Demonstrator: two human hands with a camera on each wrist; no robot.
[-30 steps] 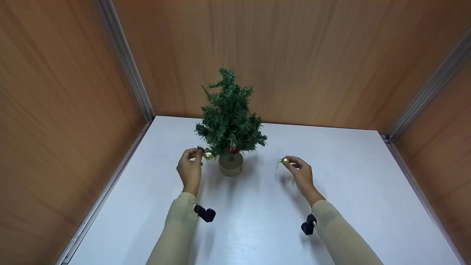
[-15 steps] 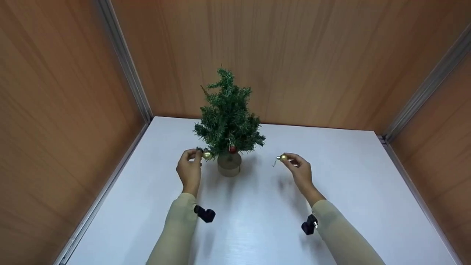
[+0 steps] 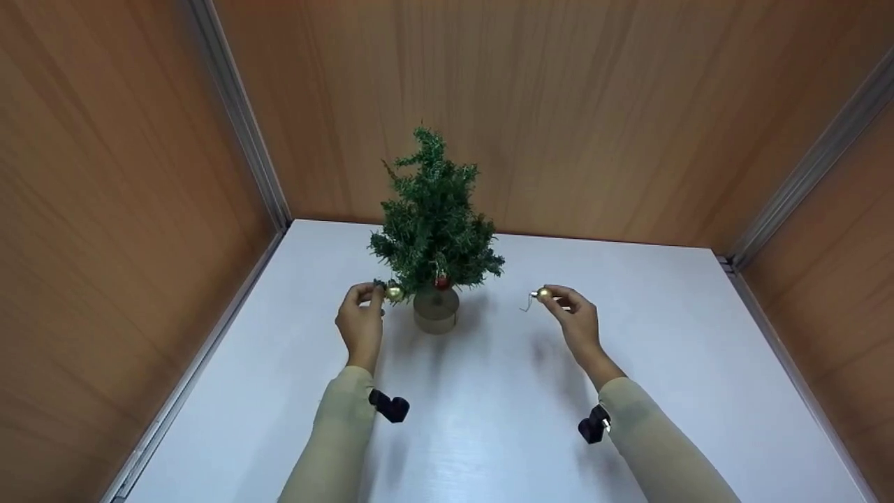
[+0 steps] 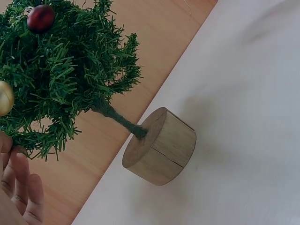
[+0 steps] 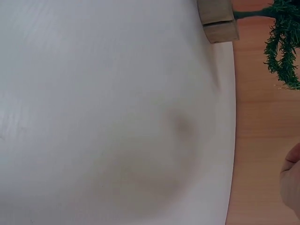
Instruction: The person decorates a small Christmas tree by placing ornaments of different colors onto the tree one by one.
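Observation:
A small artificial Christmas tree [image 3: 436, 209] stands upright on a round wooden base [image 4: 161, 150]. My left hand [image 3: 361, 318] pinches the tip of a low left branch between thumb and fingers. Right beside those fingers hangs a gold bauble [image 3: 394, 292]. A red bauble [image 3: 443, 281] hangs low at the tree's front. To the right of the tree, my right hand [image 3: 574, 318] pinches a second gold bauble [image 3: 544, 294] by its round body, its cap and thin hanging loop pointing toward the tree. In the right wrist view, that bauble is out of frame.
Under everything is a white tabletop [image 3: 475, 433]. Wood-grain panels enclose it, with the back panel [image 3: 594, 140] close behind the tree. A black wrist camera [image 3: 389, 406] sits on the left sleeve, another camera [image 3: 594, 424] on the right.
My right hand, with its gold bauble, has risen slightly and shifted a little to the right; the loop has swung. My left hand stays at the branch.

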